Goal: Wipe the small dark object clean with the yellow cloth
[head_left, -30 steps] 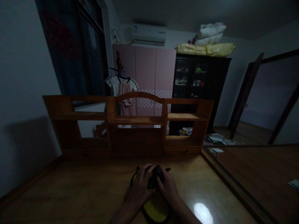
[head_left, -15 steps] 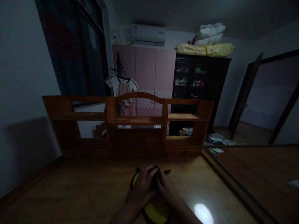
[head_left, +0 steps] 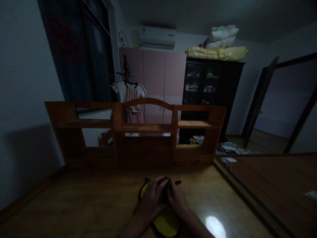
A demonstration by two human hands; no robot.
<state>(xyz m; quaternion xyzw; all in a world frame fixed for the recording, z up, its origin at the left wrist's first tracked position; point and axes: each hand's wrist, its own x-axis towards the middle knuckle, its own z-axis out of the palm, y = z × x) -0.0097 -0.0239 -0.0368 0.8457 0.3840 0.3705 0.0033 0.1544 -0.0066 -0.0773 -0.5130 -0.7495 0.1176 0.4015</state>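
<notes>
A flat yellow thing with a black edge (head_left: 166, 223) lies on the wooden desk (head_left: 86, 205) right in front of me. Both my hands rest on its far end. My left hand (head_left: 151, 200) has its fingers curled over a small black part (head_left: 163, 195) there. My right hand (head_left: 176, 198) presses against the same black part from the right, fingers closed. A thin black strap or tab (head_left: 177, 182) sticks out to the right beyond my fingers. The room is dim, and what the black part is I cannot make out.
A low wooden shelf unit (head_left: 135, 130) stands along the desk's back edge. Behind it are a pink wardrobe (head_left: 158, 79), a dark glass-door cabinet (head_left: 210, 89) with bedding on top, and clothes on a hanger (head_left: 130, 96). A second wooden surface (head_left: 272, 185) adjoins on the right.
My hands have drawn slightly closer together over the black part, and it shows less between my fingers than a second ago. The yellow thing has stayed in place.
</notes>
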